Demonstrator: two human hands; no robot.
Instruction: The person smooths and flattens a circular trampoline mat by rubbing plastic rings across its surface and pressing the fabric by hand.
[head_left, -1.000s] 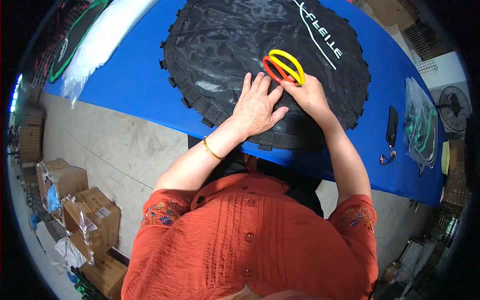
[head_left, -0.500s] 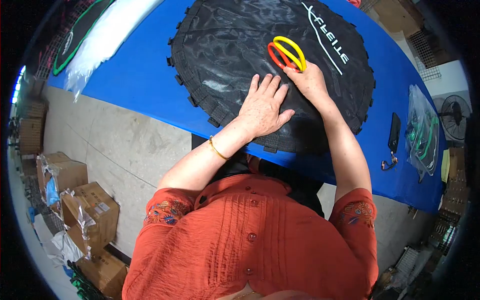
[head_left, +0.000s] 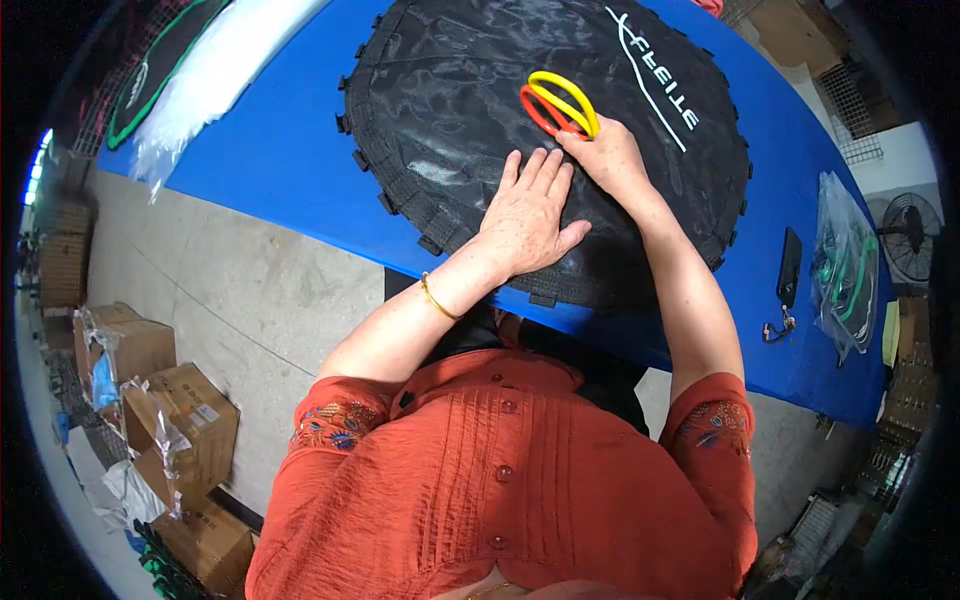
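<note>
A round black mesh mat (head_left: 450,90) with webbing tabs around its edge and white lettering lies on the blue-covered table. My left hand (head_left: 527,215) rests flat on the mat's near part, fingers spread and nothing held. Just to the right and a little farther off, my right hand (head_left: 610,158) is closed around scissors (head_left: 570,92). Their red and yellow handle loops stick out past the fingers to the upper left, over the mat. The hand hides their blades.
Clear plastic bags (head_left: 220,75) and a green-edged black piece (head_left: 150,85) lie at the table's left end. A dark phone-like object (head_left: 790,262), keys (head_left: 779,328) and a bagged green-edged item (head_left: 848,270) are at right. Cardboard boxes (head_left: 190,420) stand on the floor; a fan (head_left: 908,235) is beyond.
My right hand has shifted slightly left and away from me with the scissors, whose loops have tilted further left. My left hand stays flat in nearly the same place.
</note>
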